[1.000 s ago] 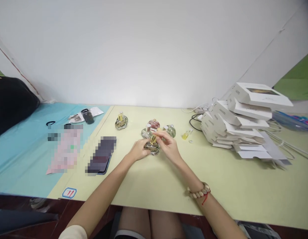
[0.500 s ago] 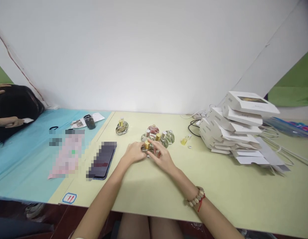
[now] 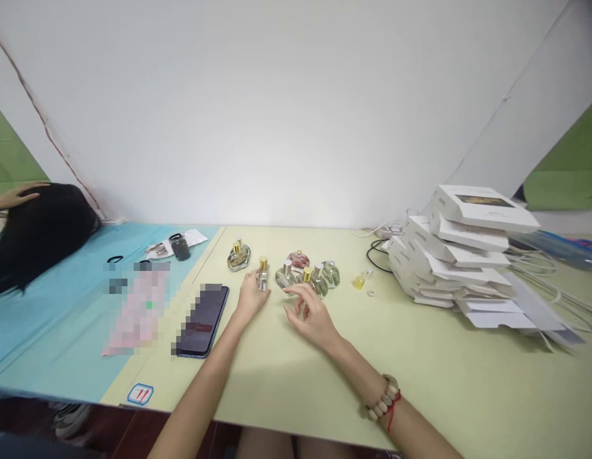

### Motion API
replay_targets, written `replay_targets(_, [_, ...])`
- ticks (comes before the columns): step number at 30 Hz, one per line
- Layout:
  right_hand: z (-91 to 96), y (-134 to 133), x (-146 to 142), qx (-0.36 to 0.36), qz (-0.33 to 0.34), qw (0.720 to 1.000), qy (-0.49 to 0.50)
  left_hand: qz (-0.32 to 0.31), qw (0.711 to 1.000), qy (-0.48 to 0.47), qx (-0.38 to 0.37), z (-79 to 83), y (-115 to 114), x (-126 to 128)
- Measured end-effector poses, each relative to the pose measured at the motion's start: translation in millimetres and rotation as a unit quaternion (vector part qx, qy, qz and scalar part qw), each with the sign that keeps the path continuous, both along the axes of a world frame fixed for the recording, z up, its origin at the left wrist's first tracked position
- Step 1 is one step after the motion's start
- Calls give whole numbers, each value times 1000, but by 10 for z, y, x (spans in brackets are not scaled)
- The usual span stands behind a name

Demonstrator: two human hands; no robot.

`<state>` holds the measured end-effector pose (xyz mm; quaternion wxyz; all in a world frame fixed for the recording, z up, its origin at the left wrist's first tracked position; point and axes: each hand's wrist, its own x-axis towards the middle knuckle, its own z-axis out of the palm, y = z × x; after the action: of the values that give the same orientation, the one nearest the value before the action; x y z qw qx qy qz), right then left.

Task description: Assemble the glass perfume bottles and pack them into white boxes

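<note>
White wall ahead, a pale yellow table (image 3: 420, 370) under me, and a blue cloth (image 3: 47, 319) over its left end. My left hand (image 3: 250, 298) is closed round a small bottle (image 3: 263, 274) with a gold cap, thumb and fingers pinching its lower half. The bottle is upright, just left of the cluster of bottles (image 3: 305, 275). From here I can't quite tell whether its base touches the table.

My right hand (image 3: 311, 313) is loose and empty, fingers spread and slightly curled, low over the table just in front of that cluster and touching none of them. A lone bottle (image 3: 239, 255) sits behind my left hand. A phone (image 3: 202, 312) lies flat to the left, near the edge of the cloth.

Off to the right is a leaning stack of white boxes (image 3: 461, 255), with a tiny yellow vial (image 3: 358, 281) between it and the cluster. There's a bead bracelet (image 3: 382, 403) on my right wrist. Far left I see another person's dark hair (image 3: 37, 233), with that person's hand (image 3: 16, 195) on top.
</note>
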<state>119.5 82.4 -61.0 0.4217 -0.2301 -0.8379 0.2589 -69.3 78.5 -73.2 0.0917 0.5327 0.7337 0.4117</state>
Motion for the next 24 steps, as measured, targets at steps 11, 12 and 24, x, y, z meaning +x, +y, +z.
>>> replay_targets(11, [29, 35, 7, 16, -12, 999, 26, 170, 984, 24, 55, 212, 110, -205])
replay_targets(12, [33, 37, 10, 17, -16, 999, 30, 190, 979, 61, 49, 210, 135, -259])
replay_targets(24, [35, 53, 14, 7, -26, 998, 50, 87, 990, 86, -68, 298, -3, -365])
